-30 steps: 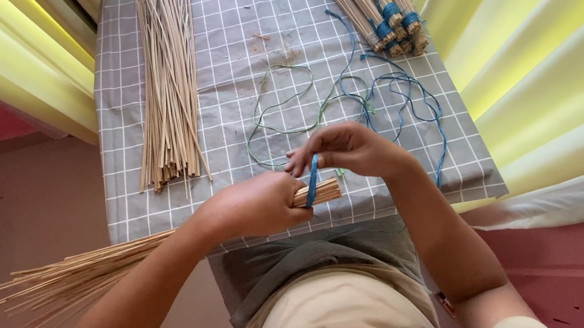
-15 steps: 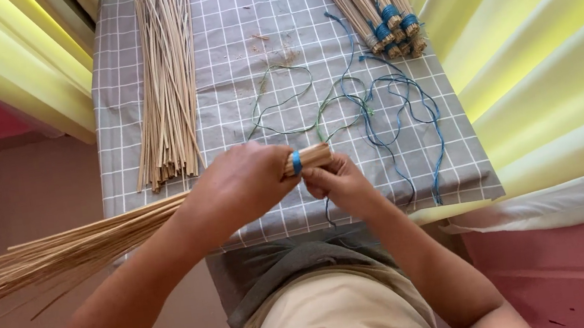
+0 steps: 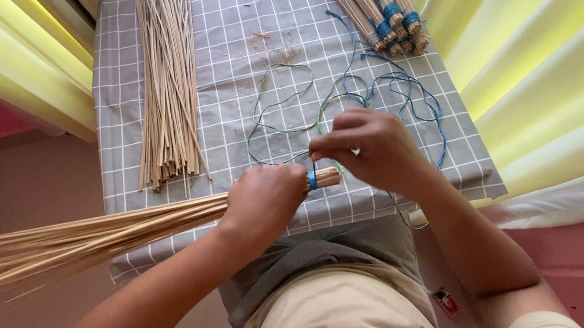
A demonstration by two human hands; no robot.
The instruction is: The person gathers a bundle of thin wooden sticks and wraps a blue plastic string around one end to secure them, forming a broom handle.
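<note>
- A small white label with a red mark is seen low in the frame, on the floor just beside the person's right leg; its shape is roughly rectangular and its print is too small to be made out.
- A bundle of thin pale sticks is held level across the near edge of the table, its long end fanning out to the left past the table's side, its cut end pointing right.
- The bundle is gripped by the left hand, whose fingers are closed around it just behind a blue binding wound near the cut end.
- A blue string is pinched by the right hand between thumb and fingertips, just above the binding; the remaining fingers are curled.
- The rest of the string is spread in loose loops over the grey checked tablecloth, mixed with a green string.
- A loose pile of sticks is laid lengthwise on the left part of the cloth, well apart from the hands.
- Finished bundles with blue bindings are stacked at the far right corner.
- Yellow curtains are hung on both sides of the table.
</note>
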